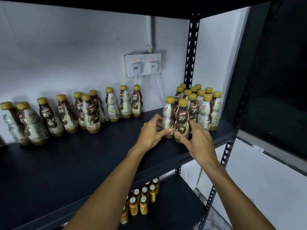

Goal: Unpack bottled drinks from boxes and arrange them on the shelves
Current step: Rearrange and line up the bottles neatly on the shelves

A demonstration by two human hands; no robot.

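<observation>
Several brown-and-cream coffee bottles with gold caps stand on the black shelf [93, 156]. A tight cluster [201, 103] fills the right end, and a loose row [69, 112] runs along the back wall to the left. My left hand [153, 131] grips the cream-sided bottle [168, 112] at the cluster's front left. My right hand [197, 140] curls round the base of the front bottle [181, 120], whose label faces me. Both bottles stand upright on the shelf, touching each other.
A double wall socket [142, 64] with two plugs and hanging cables sits behind the shelf. A black slotted upright [191, 52] frames the right corner. On the lower shelf stand several small amber bottles [142, 200] with white caps. The shelf's front edge is below my wrists.
</observation>
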